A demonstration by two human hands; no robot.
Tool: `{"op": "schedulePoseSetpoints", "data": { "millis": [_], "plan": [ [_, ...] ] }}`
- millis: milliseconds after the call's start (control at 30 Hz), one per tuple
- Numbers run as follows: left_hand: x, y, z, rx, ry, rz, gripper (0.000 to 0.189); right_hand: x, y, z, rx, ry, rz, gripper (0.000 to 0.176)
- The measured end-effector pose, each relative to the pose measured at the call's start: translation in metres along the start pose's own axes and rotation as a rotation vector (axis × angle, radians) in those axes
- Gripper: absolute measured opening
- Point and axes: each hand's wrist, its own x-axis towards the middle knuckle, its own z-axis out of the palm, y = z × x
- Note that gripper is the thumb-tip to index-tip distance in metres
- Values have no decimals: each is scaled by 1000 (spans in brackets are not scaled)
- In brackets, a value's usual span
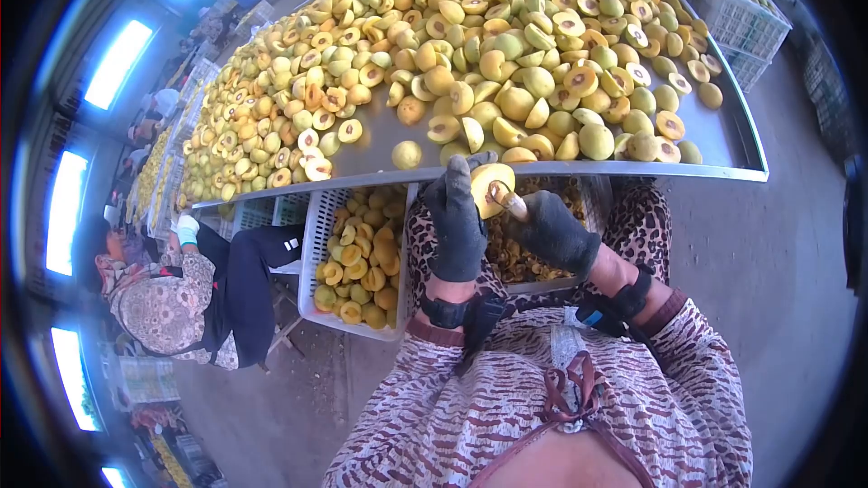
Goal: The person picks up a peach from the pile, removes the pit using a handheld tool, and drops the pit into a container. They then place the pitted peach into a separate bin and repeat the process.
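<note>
My left hand, in a dark glove, grips a halved yellow peach with its cut face and brown centre turned toward my right hand. My gloved right hand is closed round a short pitting tool with a pale handle; its tip meets the middle of the cut face, so the blade's shape is hidden. Both hands are just off the near edge of a metal table heaped with peach halves. Beneath them, a container of brown pits and scraps sits between my knees.
A white crate holding peach halves stands left of my legs. Farther left another person sits by the table. Stacked crates of fruit stand at the back right. The metal table's raised rim runs in front of me.
</note>
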Motion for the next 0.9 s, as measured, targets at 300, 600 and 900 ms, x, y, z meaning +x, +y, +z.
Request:
{"op": "schedulePoseSetpoints", "data": {
  "millis": [300,600,900],
  "plan": [
    [-7,-18,23,-12,171,4,56,-9,29,24,183,84,125,17],
    [-28,6,30,277,-10,292,41,-17,7,-5,111,92,-88,13],
    [-33,23,38,494,-69,521,42,-23,-1,0,172,130,-120,21]
  ]
}}
